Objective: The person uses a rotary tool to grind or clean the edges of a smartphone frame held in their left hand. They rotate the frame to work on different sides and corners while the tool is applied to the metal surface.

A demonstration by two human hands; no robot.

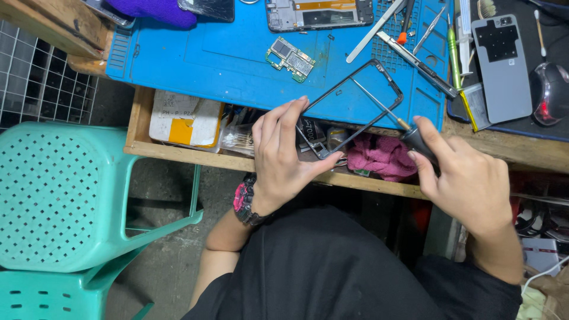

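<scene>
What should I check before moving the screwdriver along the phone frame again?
1. Left hand grips the phone frame at its lower corner: ok.
2. Right hand holds the screwdriver: ok.
3. Screwdriver tip seated on the frame's edge: cannot tell.
4. Frame lifted off the blue mat: ok.
5. Circuit board lies apart from the frame: ok.
6. Open drawer under the frame to catch dropped bits: ok.
</scene>
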